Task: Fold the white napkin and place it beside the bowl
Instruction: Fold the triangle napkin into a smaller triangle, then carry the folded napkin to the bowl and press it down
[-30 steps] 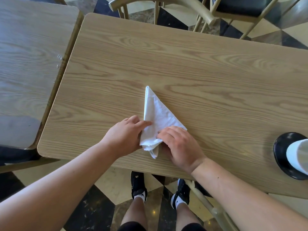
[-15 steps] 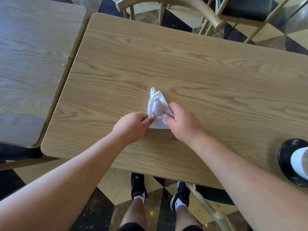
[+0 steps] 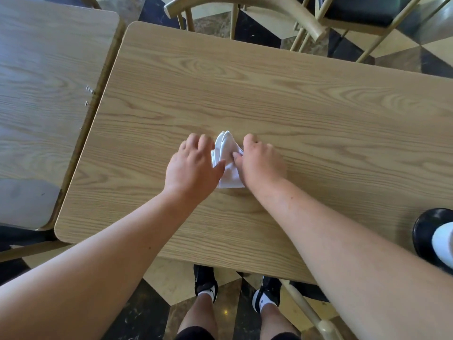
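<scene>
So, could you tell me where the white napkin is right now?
In the head view, the white napkin lies mid-table, between the left hand and right hand.

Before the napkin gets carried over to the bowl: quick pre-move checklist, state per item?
1. White napkin folded compact: ok, small peaked bundle.
2. Right hand grip on it: ok, fingers pinch its right side.
3. Left hand grip: not ok, fingers spread, only the thumb touches it.
4. Table path rightward: ok, bare wood.
5. Black bowl located: ok, at right edge, cropped.
6. Landing spot beside bowl: cannot tell, partly out of frame.
</scene>
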